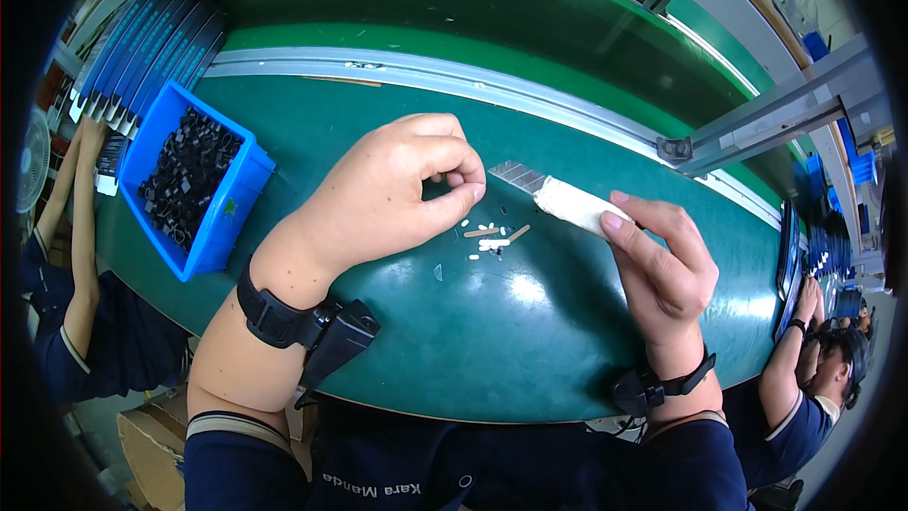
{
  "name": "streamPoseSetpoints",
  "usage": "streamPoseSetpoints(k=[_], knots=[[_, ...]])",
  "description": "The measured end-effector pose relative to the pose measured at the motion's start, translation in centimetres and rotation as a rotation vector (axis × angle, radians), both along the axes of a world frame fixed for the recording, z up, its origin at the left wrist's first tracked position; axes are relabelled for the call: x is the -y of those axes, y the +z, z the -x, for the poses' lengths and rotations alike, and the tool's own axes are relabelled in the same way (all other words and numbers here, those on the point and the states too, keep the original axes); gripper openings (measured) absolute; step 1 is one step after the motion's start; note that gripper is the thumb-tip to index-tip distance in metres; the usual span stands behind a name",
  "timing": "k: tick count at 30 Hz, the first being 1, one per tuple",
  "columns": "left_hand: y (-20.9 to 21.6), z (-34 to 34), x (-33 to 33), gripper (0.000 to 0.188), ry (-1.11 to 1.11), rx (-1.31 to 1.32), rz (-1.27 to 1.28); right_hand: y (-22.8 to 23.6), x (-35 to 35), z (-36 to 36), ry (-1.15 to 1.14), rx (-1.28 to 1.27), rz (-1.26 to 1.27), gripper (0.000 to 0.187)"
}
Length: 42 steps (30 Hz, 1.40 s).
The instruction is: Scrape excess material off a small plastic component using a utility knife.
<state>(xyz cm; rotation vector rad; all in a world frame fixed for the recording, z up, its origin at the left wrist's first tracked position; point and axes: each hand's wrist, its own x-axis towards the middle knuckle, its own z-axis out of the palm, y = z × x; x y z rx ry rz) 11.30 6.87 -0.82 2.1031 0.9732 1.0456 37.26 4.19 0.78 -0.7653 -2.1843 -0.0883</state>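
Note:
My right hand grips a snap-off cutter blade by its white wrapped handle. The bare metal blade points left, toward the fingertips of my left hand. Those fingers are pinched together above the table, and whatever is between them is too small to make out. A short gap separates them from the blade tip. Below, several small white pieces and thin brown strips lie scattered on the green table.
A blue bin full of small black parts stands at the left, before a row of dark blue boxes. A metal rail borders a green conveyor at the back. Co-workers work on both sides.

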Motion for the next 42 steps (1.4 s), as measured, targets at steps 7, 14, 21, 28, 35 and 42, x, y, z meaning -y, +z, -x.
streamPoseSetpoints(k=[7,14,21,28,35,42], knots=[[0.7,0.4,0.2,0.005,-0.059,-0.101,0.134,0.1,-0.3,0.2,0.03,0.018,0.059,0.036],[-0.3,2.1,-1.9,0.01,0.332,-0.084,-0.112,0.8,-0.9,1.3,0.037,-0.007,0.109,0.03],[-3.7,6.6,-4.3,0.016,0.903,-0.314,-0.29,2.2,-5.2,5.8,0.119,-0.101,0.019,0.022],[-5.1,6.7,-5.7,0.019,0.963,-0.44,-0.239,0.5,-10.3,10.2,0.077,-0.058,0.024,0.013],[-5.0,6.9,-5.8,0.019,0.956,-0.408,-0.167,0.7,-11.5,12.2,0.029,0.124,0.069,0.011],[-5.0,6.7,-6.0,0.022,0.953,-0.43,-0.086,1.0,-12.4,13.1,0.065,0.12,0.175,0.012]])
